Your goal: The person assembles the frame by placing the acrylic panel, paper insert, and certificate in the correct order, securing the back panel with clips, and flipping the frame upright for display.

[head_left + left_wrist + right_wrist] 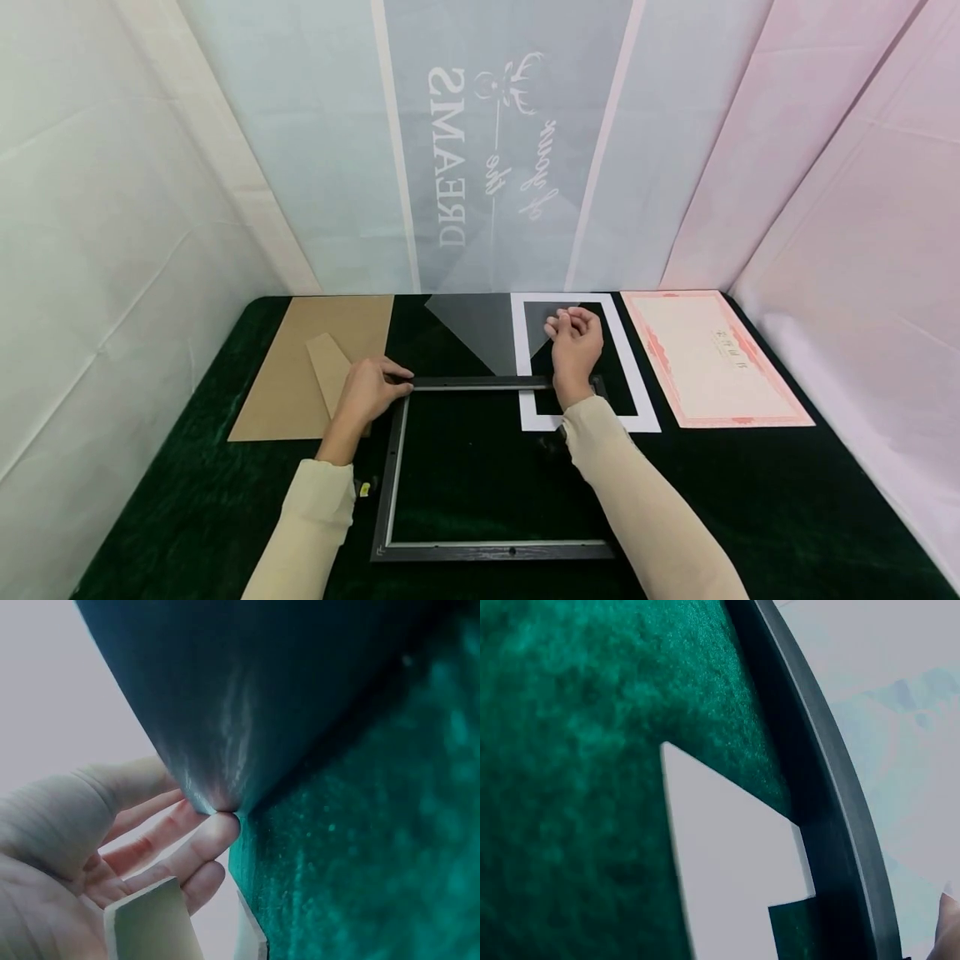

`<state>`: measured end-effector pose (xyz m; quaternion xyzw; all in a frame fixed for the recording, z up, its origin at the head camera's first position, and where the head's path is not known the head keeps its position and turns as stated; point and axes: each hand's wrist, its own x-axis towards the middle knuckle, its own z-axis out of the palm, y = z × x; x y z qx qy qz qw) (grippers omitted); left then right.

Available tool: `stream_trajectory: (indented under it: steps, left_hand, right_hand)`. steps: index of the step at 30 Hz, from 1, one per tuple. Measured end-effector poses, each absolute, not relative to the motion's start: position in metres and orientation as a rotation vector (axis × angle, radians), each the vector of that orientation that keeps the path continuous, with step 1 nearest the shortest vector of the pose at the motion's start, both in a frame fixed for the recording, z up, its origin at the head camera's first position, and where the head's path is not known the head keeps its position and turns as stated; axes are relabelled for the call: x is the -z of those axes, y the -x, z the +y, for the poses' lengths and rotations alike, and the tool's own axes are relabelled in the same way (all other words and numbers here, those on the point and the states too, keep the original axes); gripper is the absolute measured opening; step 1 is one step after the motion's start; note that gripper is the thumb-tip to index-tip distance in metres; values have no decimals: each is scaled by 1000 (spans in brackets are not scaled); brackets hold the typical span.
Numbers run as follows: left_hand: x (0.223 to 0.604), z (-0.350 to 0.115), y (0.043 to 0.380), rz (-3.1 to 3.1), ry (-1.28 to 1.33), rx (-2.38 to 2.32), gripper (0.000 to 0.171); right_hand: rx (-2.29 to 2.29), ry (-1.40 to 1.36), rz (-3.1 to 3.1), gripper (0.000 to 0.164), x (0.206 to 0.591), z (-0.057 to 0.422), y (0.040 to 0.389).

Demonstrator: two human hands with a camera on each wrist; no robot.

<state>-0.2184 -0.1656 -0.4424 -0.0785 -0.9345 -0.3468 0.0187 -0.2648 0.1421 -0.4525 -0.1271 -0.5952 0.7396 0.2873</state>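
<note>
A dark grey picture frame (510, 551) without a filled middle stands in front of the person, its near rail toward the body. The left hand (371, 387) pinches its far left corner between thumb and fingers; in the left wrist view the fingertips (219, 829) meet the dark frame corner (217, 750). The right hand (576, 346) is raised past the far right corner, over the white mat board (648, 408), its fingers loosely bent and nothing visible in them. Only a fingertip (946, 922) shows in the right wrist view, beyond the frame rail (847, 795).
A brown backing board (277, 392) with an angled stand flap (327, 367) lies at left. Behind the frame is a clear grey sheet (476, 329), partly under the mat. At right lies a pink-bordered paper (697, 358). Dark green cloth (750, 500) covers the table; curtains surround it.
</note>
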Motion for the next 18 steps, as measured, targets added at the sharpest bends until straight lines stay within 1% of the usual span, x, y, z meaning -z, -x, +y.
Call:
stream_trajectory:
  steps: [12, 15, 18]
  left_hand:
    - [442, -164, 222, -2922, 233, 1079, 14]
    - [443, -165, 222, -2927, 219, 1089, 14]
    - [442, -166, 223, -2933, 209, 1099, 15]
  right_hand:
    - [-1932, 379, -1465, 28, 445, 166, 266]
    - [-1916, 373, -1468, 35, 439, 172, 264]
    - [-1915, 343, -1466, 47, 433, 176, 259]
